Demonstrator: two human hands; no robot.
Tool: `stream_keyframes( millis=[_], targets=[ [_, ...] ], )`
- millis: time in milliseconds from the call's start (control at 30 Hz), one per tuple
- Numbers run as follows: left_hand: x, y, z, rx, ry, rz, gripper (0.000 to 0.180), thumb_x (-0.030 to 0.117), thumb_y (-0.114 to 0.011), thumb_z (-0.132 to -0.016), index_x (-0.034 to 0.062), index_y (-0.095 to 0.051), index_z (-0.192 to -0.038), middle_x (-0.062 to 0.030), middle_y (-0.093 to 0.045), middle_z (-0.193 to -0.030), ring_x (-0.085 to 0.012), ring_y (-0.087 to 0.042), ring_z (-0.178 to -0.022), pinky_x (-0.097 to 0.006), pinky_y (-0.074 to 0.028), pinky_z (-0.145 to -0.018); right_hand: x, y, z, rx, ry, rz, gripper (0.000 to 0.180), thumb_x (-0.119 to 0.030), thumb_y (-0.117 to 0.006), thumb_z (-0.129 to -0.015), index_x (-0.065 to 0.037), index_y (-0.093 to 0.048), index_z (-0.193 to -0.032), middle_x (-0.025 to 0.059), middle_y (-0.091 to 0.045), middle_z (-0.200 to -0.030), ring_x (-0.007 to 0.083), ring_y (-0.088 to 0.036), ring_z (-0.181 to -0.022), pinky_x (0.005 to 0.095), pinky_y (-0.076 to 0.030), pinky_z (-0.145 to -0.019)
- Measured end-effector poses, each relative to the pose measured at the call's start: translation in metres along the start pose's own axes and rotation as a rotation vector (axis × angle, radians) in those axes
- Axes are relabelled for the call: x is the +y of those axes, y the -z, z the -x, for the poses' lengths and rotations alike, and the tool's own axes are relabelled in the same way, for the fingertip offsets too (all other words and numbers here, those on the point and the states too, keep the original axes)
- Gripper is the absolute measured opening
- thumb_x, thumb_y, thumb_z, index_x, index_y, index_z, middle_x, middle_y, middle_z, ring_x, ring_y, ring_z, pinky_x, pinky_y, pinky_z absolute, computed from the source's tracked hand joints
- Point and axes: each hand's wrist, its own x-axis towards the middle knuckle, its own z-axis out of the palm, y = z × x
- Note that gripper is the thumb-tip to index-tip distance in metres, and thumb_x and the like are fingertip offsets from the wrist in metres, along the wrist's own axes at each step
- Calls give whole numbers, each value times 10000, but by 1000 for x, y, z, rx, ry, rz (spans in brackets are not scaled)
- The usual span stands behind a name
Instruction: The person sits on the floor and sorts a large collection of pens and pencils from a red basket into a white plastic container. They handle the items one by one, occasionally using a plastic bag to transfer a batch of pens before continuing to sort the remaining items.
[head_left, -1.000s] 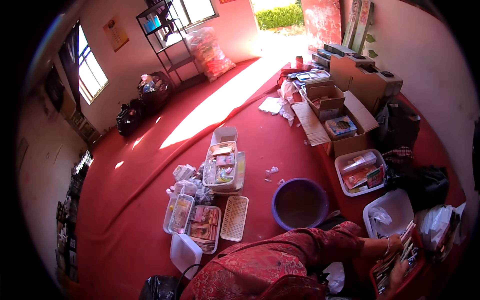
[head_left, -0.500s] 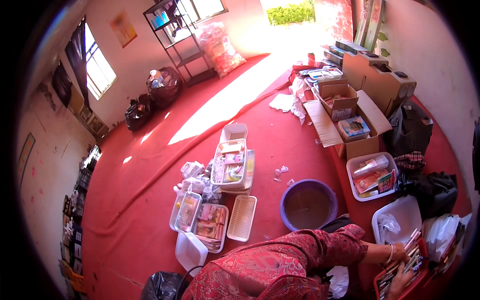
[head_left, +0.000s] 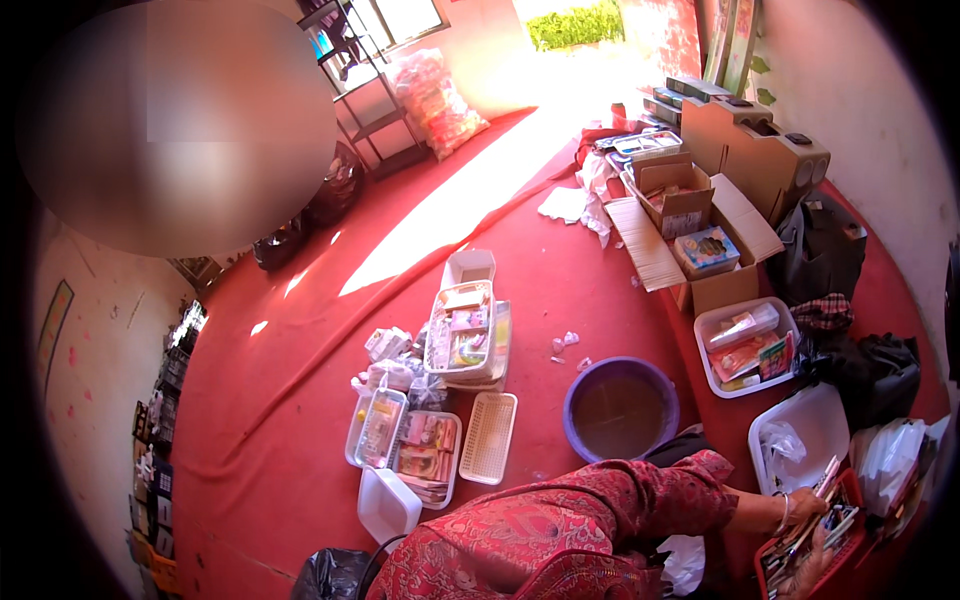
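At the lower right, both hands are over a red basket (head_left: 856, 490) filled with many pens and other slim sticks. My left hand (head_left: 802, 507), with a pale bracelet at the wrist and a red patterned sleeve (head_left: 640, 495), is closed around some pens (head_left: 828, 475) that slant upward. Below it, my right hand (head_left: 808, 566) lies against the pens in the basket with its fingers stretched out; the picture is soft there. Just behind the basket stands a white tub (head_left: 822, 425) with a clear plastic bag (head_left: 782, 446) in it.
A purple basin (head_left: 572, 425) of murky water stands left of the hands. Beyond are a white bin of packages (head_left: 705, 350) and an open cardboard box (head_left: 640, 245). White baskets (head_left: 487, 440) stand on the red floor covering (head_left: 290, 400). A blurred oval hides the upper left.
My right hand has shifted slightly among the pens, its fingers now more stretched. My left hand stays closed at the basket. A blurred oval now covers the upper left.
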Motion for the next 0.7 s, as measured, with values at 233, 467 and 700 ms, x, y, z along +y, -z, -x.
stream_keyframes(
  millis=[233, 467, 700],
  targets=[
    [-10, -6, -5, 14, -63, 82, 208, 162, -572, -724, 12, -570, -868, -63, -568, -710, -159, -527, -638, -297, -431, -585, 0, 1, 5, -2, 3, 23, 317, -178, -539, -811, 11, -475, -1057, 106, -531, -886, 191, -522, -740, 294, -430, -624],
    [5, -6, 29, 19, -87, -47, 232, 154, -622, -676, 9, -584, -853, -62, -573, -728, -154, -528, -649, -295, -444, -610, 6, 7, 21, 38, 34, 20, 325, -172, -530, -812, 17, -470, -1070, 125, -531, -909, 216, -529, -767, 309, -436, -648],
    [39, 12, 30, -517, 469, 354, 306, 257, -552, -745, 45, -524, -964, -97, -593, -744, -240, -586, -666, -362, -479, -563, -59, -19, 38, 200, -97, -292, 190, -83, -544, -795, -32, -531, -977, 11, -547, -778, 82, -544, -615, 198, -428, -475]
  ],
)
